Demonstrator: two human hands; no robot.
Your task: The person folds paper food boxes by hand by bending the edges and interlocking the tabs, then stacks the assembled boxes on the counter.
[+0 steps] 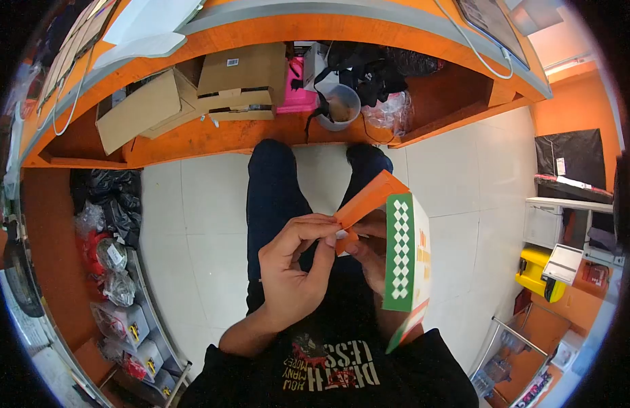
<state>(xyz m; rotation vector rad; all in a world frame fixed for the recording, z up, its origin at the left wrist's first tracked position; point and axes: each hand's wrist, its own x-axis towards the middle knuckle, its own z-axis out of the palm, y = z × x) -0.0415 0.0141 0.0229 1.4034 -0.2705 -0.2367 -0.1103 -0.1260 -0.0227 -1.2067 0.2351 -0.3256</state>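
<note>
A folded paper carton [400, 255] is held up before my chest, its green side printed with white diamonds and a white printed panel facing right. An orange flap [370, 199] sticks out of it at an angle towards the upper right. My left hand [298, 268] is closed, thumb and fingers pinching the flap's lower end, where a small whitish patch shows. Partly hidden behind the carton, my right hand [370, 262] is closed on it, its thumb close to my left fingertips.
Ahead, an orange desk [226, 136] has cardboard boxes [236, 78], a translucent bucket [341, 107] and a pink item [298, 88] on its low shelf. Bagged goods [117, 285] fill a rack at left. To the right stand a yellow container [532, 272] and a metal rack [505, 340].
</note>
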